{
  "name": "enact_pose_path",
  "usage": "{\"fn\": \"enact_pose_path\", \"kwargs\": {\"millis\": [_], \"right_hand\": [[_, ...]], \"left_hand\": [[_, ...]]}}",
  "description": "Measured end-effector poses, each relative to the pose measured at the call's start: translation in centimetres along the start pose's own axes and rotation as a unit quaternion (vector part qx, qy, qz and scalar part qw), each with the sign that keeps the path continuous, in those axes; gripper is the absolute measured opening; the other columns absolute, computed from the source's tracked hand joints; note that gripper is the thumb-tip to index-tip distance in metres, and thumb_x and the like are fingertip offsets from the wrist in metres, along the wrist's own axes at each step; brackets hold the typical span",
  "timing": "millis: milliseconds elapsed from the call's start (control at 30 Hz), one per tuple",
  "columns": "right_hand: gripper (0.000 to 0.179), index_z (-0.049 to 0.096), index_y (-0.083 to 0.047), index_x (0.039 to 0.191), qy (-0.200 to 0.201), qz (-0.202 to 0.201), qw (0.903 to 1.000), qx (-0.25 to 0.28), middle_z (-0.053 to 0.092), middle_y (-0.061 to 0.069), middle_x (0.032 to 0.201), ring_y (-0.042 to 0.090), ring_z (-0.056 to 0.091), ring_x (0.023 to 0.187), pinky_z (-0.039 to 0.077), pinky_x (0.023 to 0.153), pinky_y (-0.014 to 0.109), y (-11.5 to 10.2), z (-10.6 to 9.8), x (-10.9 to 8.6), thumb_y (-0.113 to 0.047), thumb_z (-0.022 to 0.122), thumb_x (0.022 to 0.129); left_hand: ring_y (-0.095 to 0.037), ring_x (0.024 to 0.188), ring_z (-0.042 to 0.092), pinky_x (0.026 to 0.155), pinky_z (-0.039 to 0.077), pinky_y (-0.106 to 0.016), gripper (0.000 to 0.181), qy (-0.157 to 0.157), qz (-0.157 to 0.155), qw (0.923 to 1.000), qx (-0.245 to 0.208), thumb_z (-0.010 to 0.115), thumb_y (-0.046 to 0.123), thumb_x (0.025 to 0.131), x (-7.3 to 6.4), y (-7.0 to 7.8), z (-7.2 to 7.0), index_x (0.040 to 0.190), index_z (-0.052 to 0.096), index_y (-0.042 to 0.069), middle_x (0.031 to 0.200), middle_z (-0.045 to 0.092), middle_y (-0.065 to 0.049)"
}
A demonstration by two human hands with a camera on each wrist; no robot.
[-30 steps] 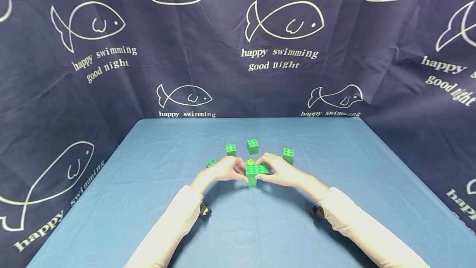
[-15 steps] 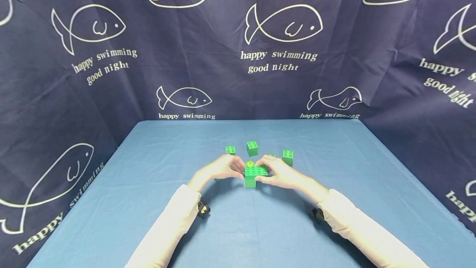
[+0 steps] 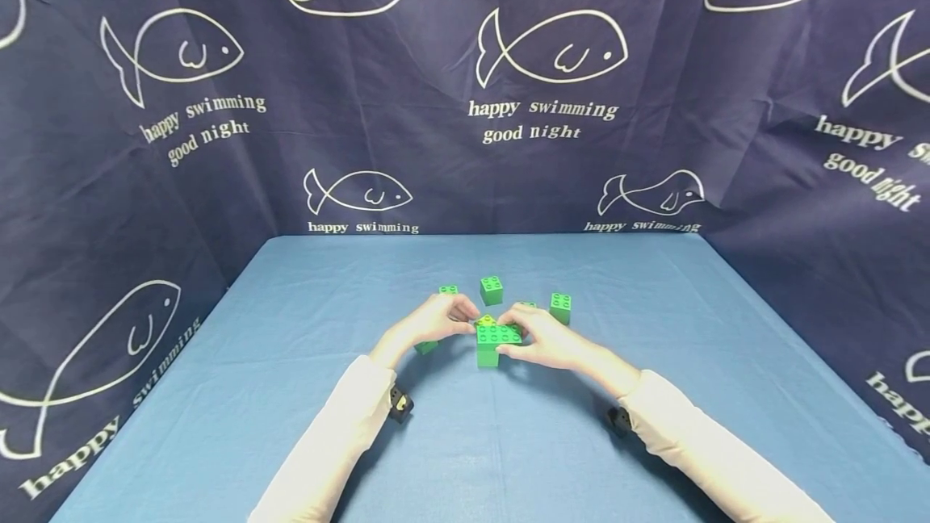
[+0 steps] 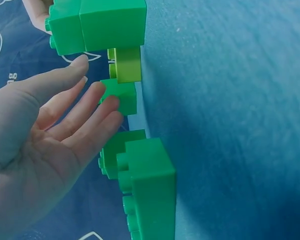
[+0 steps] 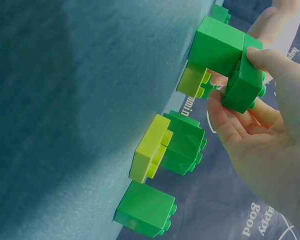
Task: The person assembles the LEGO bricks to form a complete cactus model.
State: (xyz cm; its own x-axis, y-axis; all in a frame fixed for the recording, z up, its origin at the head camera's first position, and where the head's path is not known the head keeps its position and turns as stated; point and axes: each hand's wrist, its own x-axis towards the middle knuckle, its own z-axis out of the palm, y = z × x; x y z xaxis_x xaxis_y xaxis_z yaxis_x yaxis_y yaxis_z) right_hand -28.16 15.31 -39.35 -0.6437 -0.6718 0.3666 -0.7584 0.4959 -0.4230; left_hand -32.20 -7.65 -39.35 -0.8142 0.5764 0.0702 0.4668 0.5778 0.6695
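The right grip (image 3: pixel 539 336) pinches an overhanging green brick (image 5: pixel 245 75), seemingly joined atop a lower green brick (image 5: pixel 217 46); the left grip (image 3: pixel 437 320), empty and apart, is just beside. Loose green bricks (image 3: pixel 492 292) and yellow-green bricks (image 5: pixel 149 149) around both look unjoined.

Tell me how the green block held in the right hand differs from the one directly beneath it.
The top block is longer sideways; the bottom block is shorter, so the top one overhangs. The top block is flatter, the bottom block taller. The right hand pinches the top block, not the bottom block. Both are green.
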Motion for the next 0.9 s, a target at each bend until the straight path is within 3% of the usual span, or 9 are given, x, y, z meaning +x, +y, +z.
{"fn": "enact_pose_path", "kwargs": {"millis": [533,733,900], "right_hand": [[0.026,0.061,-0.006,0.104,-0.009,0.011,0.9999,0.007,0.062,0.004,0.098,0.014,0.056,0.086,0.053,0.071,0.025,-0.3,-0.2,0.0,-0.019,0.07,0.084],[0.026,0.061,-0.005,0.105,-0.011,0.005,0.9999,0.007,0.062,0.005,0.098,0.015,0.057,0.087,0.053,0.071,0.024,-0.3,-0.2,-0.1,-0.019,0.07,0.084],[0.027,0.061,-0.005,0.104,-0.006,0.0,1.0,0.005,0.062,0.005,0.098,0.016,0.057,0.086,0.052,0.071,0.023,-0.3,-0.2,0.0,-0.018,0.07,0.083]], "left_hand": [[-0.026,0.107,0.062,0.094,0.049,-0.032,0.036,0.013,-0.015,0.9998,-0.003,0.073,0.017,0.082,0.8,-1.3,0.6,0.113,0.062,0.002,0.113,0.066,-0.013],[-0.027,0.113,0.059,0.097,0.047,-0.033,0.042,0.006,0.0,1.0,-0.007,0.072,0.015,0.083,1.1,-1.4,0.7,0.12,0.058,0.0,0.121,0.062,-0.013],[-0.028,0.117,0.057,0.1,0.045,-0.035,0.044,-0.017,0.016,0.9997,-0.011,0.069,0.011,0.084,1.3,-1.4,0.8,0.124,0.055,-0.002,0.126,0.06,-0.015]]}}
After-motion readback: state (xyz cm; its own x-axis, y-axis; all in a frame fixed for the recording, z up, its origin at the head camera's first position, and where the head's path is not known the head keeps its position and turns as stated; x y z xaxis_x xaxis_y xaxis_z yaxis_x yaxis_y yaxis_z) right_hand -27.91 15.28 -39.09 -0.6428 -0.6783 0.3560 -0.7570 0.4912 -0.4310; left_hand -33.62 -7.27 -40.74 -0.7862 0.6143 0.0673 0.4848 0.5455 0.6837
